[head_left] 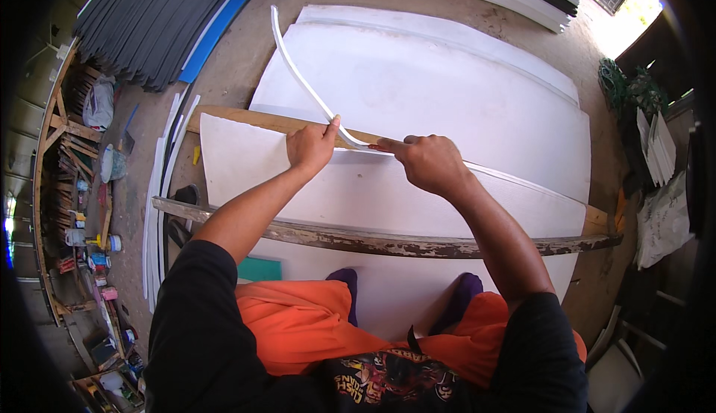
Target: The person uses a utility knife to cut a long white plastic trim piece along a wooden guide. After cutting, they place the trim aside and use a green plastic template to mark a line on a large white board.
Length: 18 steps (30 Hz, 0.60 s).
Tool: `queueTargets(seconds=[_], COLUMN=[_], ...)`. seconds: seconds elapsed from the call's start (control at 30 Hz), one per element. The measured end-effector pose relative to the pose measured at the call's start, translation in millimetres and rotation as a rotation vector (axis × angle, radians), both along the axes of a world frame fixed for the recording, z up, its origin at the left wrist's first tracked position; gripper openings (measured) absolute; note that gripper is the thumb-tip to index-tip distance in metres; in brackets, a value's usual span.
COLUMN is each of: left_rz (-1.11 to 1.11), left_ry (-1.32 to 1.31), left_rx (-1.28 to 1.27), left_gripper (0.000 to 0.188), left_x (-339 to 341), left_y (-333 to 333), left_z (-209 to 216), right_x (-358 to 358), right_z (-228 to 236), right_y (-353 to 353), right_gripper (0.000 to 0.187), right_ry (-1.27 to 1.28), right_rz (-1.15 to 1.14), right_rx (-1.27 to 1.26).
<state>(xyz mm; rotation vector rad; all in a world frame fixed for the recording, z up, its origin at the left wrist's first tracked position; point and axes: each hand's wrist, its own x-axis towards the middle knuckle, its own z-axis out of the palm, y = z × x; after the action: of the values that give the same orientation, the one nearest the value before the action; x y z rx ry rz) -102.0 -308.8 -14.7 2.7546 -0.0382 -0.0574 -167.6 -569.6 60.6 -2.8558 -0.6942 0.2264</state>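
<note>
My left hand [311, 146] is closed on a thin white strip [301, 79], thumb along it. The strip's free end curls up and away to the far left. Its near end meets the edge of a white foam-like sheet [276, 185] by my right hand. My right hand [434, 161] is wrapped around a slim reddish-brown tool [378, 146], perhaps a knife; most of it is hidden in the fist. The tool's tip touches or nearly touches the strip where it joins the sheet. Beneath that edge lies a wooden board [250, 119].
A long worn bar [358, 242] lies across the sheet, close to my legs. Beyond are more white sheets [432, 77]. Dark sheets [160, 21] are stacked at the far left. Loose white strips [154, 204] and a cluttered shelf [56, 152] stand left; green netting [626, 85] sits right.
</note>
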Motion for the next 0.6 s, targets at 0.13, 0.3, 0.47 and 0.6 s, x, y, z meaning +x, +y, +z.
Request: queueTargets(seconds=[0.13,0.3,0.47,0.6], left_rz=[0.006,0.004,0.049,0.043], left_ry=[0.018,0.002,0.048,-0.015], left_rx=[0.034,0.027,0.044,0.011], left_gripper=[0.07,0.069,0.068,0.067], left_x=[2.4,0.6,1.5,2.4], left_y=[-4.1,-3.0,-4.4,-6.1], left_z=[0.8,-2.3,4.6,-0.6], right_x=[-0.8,-2.1,-5.8,8.7], right_z=[-18.8,-32.7,-41.5,-49.8], right_y=[3.0,-3.5,-70.2,-128.0], right_gripper=[0.051,0.051,0.031,0.022], right_ry=[-0.099,-0.093,0.103,0.156], right_rz=[0.034,0.018,-0.13,-0.374], right_rx=[0.016,-0.118,-0.112,0.258])
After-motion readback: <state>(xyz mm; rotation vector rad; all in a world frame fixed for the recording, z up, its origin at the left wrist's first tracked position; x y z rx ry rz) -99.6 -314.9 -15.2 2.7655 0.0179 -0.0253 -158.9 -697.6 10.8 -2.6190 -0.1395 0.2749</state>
